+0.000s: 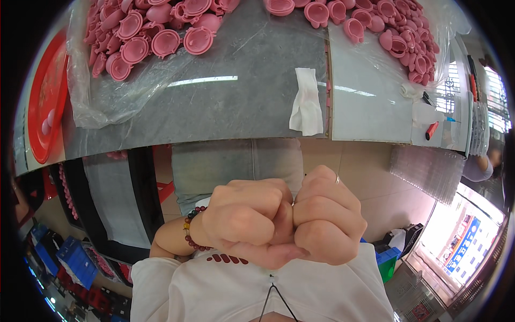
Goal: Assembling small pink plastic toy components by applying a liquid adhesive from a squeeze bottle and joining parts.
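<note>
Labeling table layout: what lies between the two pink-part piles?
Head view: between the left pile of pink parts and the right pile of pink parts lies bare grey tabletop, with a white cloth nearer the table's front edge.

clear plastic bag (115,104) spread open on the grey worktop (236,107), upper left, pink moulded pieces lying on it. second clear plastic bag (448,40) at upper right under more pink pieces. blue sign with white lettering (461,244) far lower right, tilted, bright surroundings. blue boxes (75,260) on floor, lower left.
</note>
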### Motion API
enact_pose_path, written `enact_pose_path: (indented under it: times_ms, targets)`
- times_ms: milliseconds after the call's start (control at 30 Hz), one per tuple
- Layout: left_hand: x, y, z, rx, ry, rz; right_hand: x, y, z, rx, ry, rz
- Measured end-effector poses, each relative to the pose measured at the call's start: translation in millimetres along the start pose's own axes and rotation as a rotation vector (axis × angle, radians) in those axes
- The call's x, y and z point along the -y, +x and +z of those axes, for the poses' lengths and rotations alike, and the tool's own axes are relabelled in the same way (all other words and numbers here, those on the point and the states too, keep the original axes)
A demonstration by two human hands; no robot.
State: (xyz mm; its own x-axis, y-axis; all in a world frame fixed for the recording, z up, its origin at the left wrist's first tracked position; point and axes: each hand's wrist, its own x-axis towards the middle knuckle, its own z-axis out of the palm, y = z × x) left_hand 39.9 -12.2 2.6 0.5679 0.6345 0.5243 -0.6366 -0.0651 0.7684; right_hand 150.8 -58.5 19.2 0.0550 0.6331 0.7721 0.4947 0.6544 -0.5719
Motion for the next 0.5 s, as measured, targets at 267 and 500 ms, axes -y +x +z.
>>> enact_pose_path:
  times_ms: [267, 500]
  targets:
    - [-0.4, 0.3, -0.2, 0.01, 0.052, -0.002, -1.2, 2.1, 0.7, -0.003, -0.028, 0.012]
    - [1.6, -1.0, 1.4, -0.029, -0.026, 0.004, -0.3, 2.0, 1.3, -0.006, -0.018, -0.001]
